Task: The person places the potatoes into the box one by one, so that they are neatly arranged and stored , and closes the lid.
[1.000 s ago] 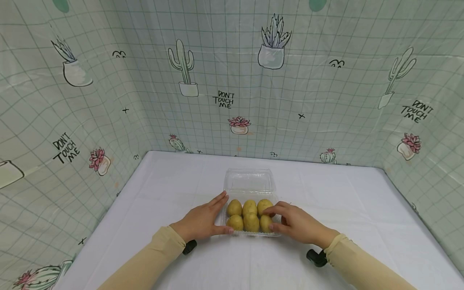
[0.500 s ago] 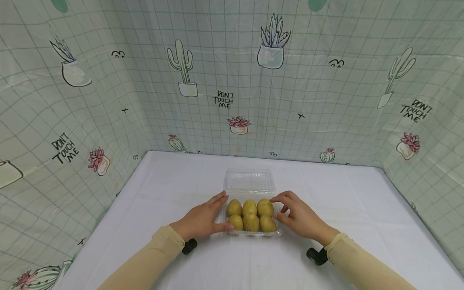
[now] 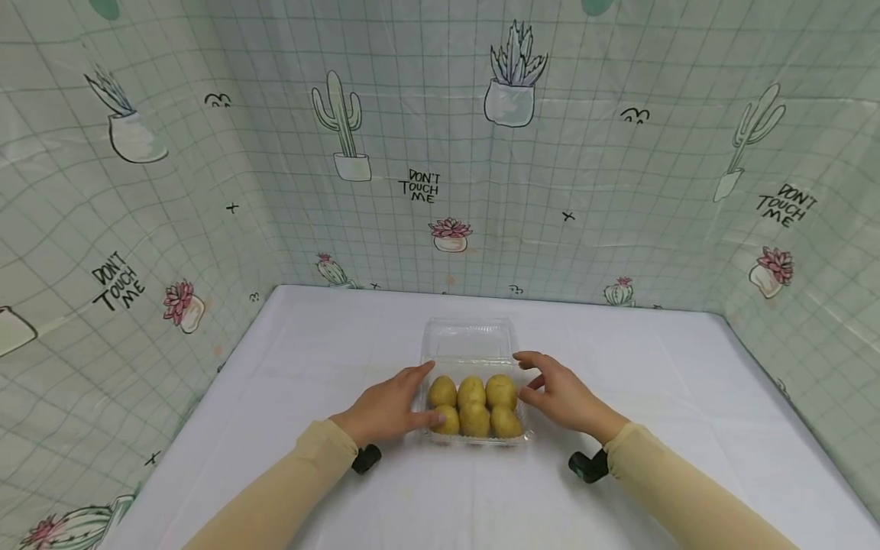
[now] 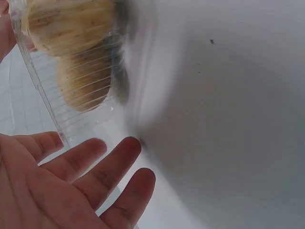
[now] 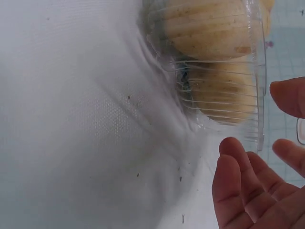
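Note:
A clear plastic clamshell box (image 3: 528, 437) sits on the white table with its hinged lid (image 3: 470, 338) folded back, away from me. Several yellow potatoes (image 3: 474, 420) lie inside in two rows. My left hand (image 3: 385, 405) is at the box's left side, its thumb over the front left potato; the left wrist view shows the fingers (image 4: 114, 164) extended by the ribbed wall (image 4: 35, 81). At the right side is my right hand (image 3: 567, 397), fingers loosely bent, holding nothing. In the right wrist view its thumb (image 5: 288, 98) stands apart from the box wall (image 5: 259, 95).
The white tablecloth (image 3: 330, 344) spreads around the box, with small dark specks (image 5: 180, 179) near it. A grid-patterned curtain (image 3: 261, 137) with plant drawings hangs behind and at both sides. Black wrist devices (image 3: 587, 466) sit under the sleeves.
My right hand has let go of the front right potato and moved back along the box's right side toward the hinge. My left hand stays at the left side, its thumb shifted slightly.

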`<state>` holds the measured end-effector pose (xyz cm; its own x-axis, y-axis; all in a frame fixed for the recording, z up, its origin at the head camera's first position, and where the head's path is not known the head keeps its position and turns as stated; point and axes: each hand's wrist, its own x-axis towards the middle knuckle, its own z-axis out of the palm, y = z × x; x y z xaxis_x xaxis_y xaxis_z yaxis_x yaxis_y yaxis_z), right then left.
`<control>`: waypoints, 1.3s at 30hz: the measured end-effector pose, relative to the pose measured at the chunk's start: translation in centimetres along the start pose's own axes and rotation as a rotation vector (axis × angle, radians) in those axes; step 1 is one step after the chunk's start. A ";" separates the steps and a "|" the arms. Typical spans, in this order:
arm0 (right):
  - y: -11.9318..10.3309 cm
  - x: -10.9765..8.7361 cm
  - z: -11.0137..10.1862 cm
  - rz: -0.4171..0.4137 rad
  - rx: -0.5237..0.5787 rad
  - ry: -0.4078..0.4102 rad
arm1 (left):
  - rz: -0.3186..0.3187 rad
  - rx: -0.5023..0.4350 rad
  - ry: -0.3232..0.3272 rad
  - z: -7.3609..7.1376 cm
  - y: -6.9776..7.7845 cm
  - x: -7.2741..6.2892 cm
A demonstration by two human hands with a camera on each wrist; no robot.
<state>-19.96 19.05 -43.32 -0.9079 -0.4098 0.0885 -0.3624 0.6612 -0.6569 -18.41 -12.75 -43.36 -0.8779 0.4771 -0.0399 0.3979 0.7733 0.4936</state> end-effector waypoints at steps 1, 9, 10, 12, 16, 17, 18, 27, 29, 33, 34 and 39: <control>0.0 0.2 0.0 0.009 0.015 -0.008 | -0.009 -0.017 -0.009 0.0 0.0 0.1; 0.2 0.8 0.3 0.035 0.075 -0.046 | -0.039 -0.117 -0.043 -0.4 -0.2 0.9; 0.2 0.8 0.3 0.040 0.078 -0.046 | -0.044 -0.126 -0.045 -0.4 -0.2 1.0; 0.3 0.9 0.3 0.048 0.089 -0.046 | -0.053 -0.147 -0.050 -0.5 -0.3 1.2; 0.6 0.9 0.2 0.054 0.098 -0.044 | -0.079 -0.219 -0.057 -0.7 -0.3 1.6; 0.7 0.9 0.1 0.056 0.098 -0.040 | -0.084 -0.236 -0.056 -0.8 -0.3 1.7; 0.7 0.9 0.1 0.056 0.097 -0.037 | -0.086 -0.249 -0.054 -0.8 -0.3 1.8; 0.4 0.9 -0.1 0.049 0.124 -0.011 | -0.172 -0.353 -0.030 -1.0 -0.8 2.5; 0.4 0.9 0.0 0.041 0.145 0.004 | -0.175 -0.374 -0.023 -1.1 -0.9 2.7; 0.7 1.2 0.1 0.023 0.184 0.023 | -0.174 -0.401 -0.002 -1.3 -0.8 2.7; 0.7 1.2 0.1 0.023 0.193 0.029 | -0.168 -0.409 0.005 -1.4 -0.8 2.7; 0.7 1.3 0.0 0.026 0.203 0.035 | -0.142 -0.429 0.048 -1.8 -0.7 2.5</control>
<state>-21.36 18.97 -43.70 -0.9243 -0.3699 0.0936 -0.2925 0.5294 -0.7963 -21.37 -12.89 -42.24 -0.9310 0.3516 -0.0980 0.1351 0.5815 0.8022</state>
